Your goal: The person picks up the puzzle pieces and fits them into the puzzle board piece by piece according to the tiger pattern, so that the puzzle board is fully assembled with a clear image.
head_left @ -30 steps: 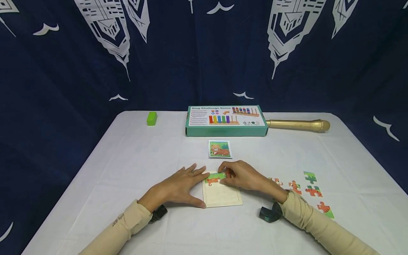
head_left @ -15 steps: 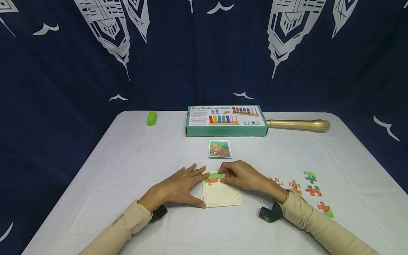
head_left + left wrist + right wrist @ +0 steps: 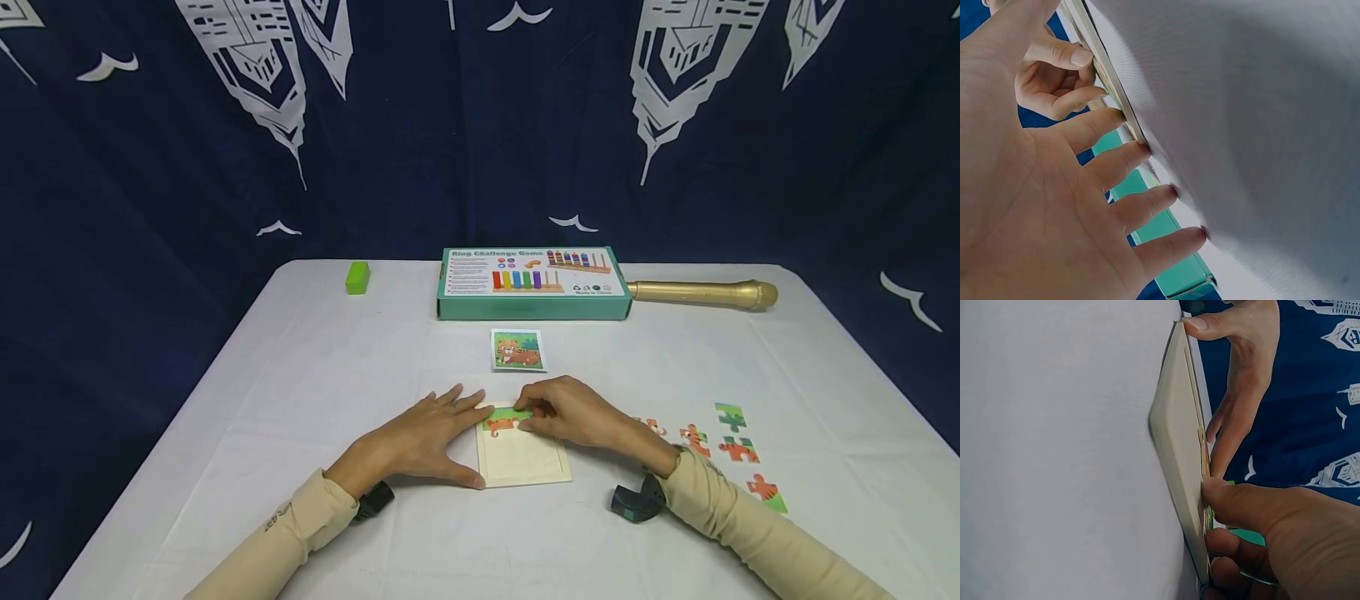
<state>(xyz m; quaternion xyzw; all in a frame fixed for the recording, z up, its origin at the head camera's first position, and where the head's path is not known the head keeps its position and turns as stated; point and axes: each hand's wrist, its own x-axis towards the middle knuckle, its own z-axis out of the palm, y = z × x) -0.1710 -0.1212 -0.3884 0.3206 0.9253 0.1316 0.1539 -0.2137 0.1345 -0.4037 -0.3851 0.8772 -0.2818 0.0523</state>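
Note:
A pale wooden puzzle tray [image 3: 522, 462] lies on the white table in front of me. Along its far edge sit puzzle pieces [image 3: 498, 422] in green and orange. My left hand [image 3: 423, 433] spreads its straight fingers over the tray's left side, the thumb touching the near left corner. At the far right part, my right hand [image 3: 573, 412] pinches a puzzle piece between thumb and curled fingers, low against the tray; that piece is mostly hidden by the fingers. In the right wrist view, the right thumb [image 3: 1235, 497] presses at the tray's surface.
Loose puzzle pieces [image 3: 738, 451] lie right of the tray, some partly behind the right forearm. Beyond the tray is a tiger picture card [image 3: 517, 351]. Farther back stand a green game box [image 3: 534, 308], a gold microphone-shaped stick [image 3: 697, 294] and a green block [image 3: 357, 279].
The right hand's fingers shift very slightly at the tray's far edge. My left hand holds its place, and the loose pieces lie as before.

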